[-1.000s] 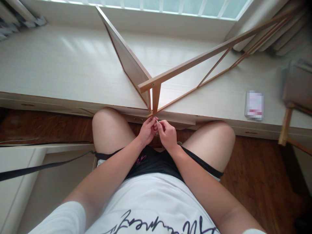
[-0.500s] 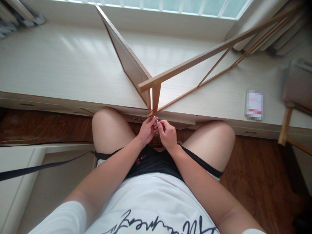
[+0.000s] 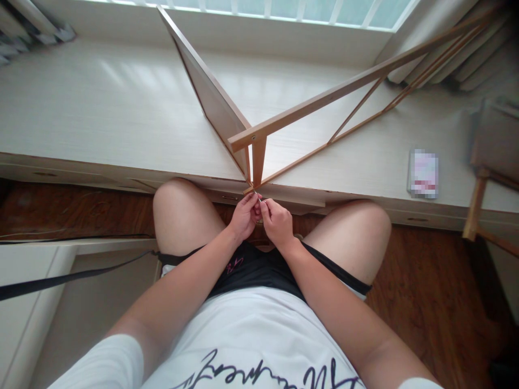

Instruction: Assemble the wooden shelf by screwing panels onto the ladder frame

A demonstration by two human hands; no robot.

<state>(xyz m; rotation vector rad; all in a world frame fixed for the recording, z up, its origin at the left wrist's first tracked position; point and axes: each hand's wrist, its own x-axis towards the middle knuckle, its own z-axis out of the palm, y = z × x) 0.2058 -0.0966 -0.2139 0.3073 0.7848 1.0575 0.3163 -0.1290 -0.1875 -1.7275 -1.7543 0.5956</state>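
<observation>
My left hand (image 3: 244, 216) and my right hand (image 3: 276, 221) meet above my lap, just below the near corner of a wooden frame (image 3: 259, 156). Both are closed in a pinch around a small metal piece (image 3: 260, 199) held between the fingertips; I cannot make out what it is. The frame's corner post hangs over the edge of the pale window ledge (image 3: 101, 119). A flat panel (image 3: 211, 97) runs back left from that corner, and a long wooden rail (image 3: 357, 81) with thin slats runs back right.
A small packet (image 3: 424, 174) lies on the ledge at the right. A wooden chair or stool (image 3: 490, 162) stands at the far right. A white cabinet with a black strap (image 3: 60, 278) is at my left. Brown wood floor lies under my knees.
Both hands have risen slightly toward the frame's corner, still pinching the small metal piece. The frame itself has barely shifted.
</observation>
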